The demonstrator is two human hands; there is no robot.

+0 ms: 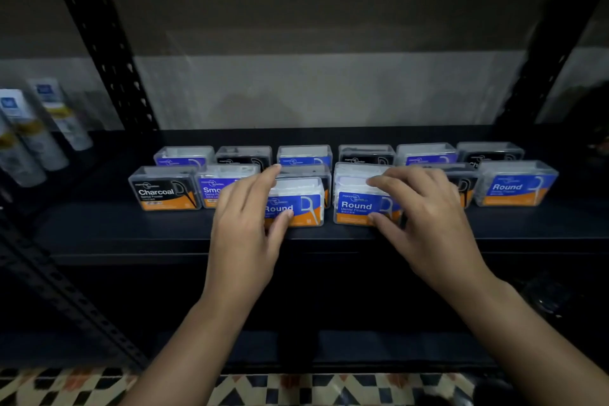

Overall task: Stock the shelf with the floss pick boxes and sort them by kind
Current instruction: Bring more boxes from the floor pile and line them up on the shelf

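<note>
Left hand (244, 217) is grasping one Round box (298, 204) and right hand (425, 208) is grasping another Round box (357, 204), both sitting at the front of the shelf (131, 227), fingers curled around each.

Position: head-worn, one wide-angle view.
Facing: forward and down at a dark shelf (99, 227), close.
Frame: both forearms enter from the bottom; patterned floor (296, 389) along the bottom edge.

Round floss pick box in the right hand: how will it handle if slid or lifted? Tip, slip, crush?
The Round box looks like a clear hard plastic case, so probably rigid under the right hand. It sits low and wide on the shelf, so unlikely to tip. Its glossy walls may slip; probably light.
</note>
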